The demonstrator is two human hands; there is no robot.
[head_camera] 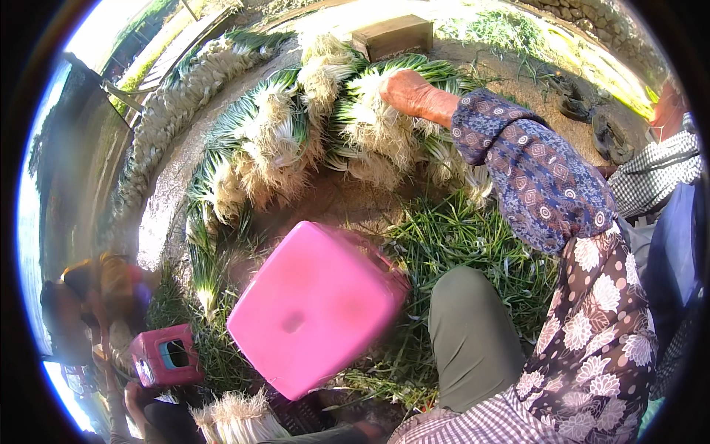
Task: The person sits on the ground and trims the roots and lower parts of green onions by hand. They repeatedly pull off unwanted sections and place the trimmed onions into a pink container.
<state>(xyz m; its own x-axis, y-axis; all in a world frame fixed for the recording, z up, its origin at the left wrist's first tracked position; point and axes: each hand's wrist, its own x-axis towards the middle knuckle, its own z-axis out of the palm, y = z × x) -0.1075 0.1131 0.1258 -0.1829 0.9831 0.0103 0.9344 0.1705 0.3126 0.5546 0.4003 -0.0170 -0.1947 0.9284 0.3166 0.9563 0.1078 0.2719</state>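
My right hand [400, 94], below a blue patterned sleeve, reaches to the top of a bunch of green onions [369, 89] in the far heap. Its fingers curl down out of sight, so whether they grip the bunch cannot be told. My left hand is out of view. Other root-on bunches [272, 141] lie to the left in a curved pile, roots facing me. A pink plastic stool [316, 311], slightly blurred, takes up the middle in front of me. Loose green leaves [477, 250] cover the ground beside my knee.
A wooden box [395, 38] stands behind the heap. A long row of onion bunches [183, 89] runs at the left. A smaller pink stool [166, 355], a blurred person [105, 294] and another bunch [241, 416] are lower left. Dark shoes [610, 139] and a checked sleeve [660, 166] are at right.
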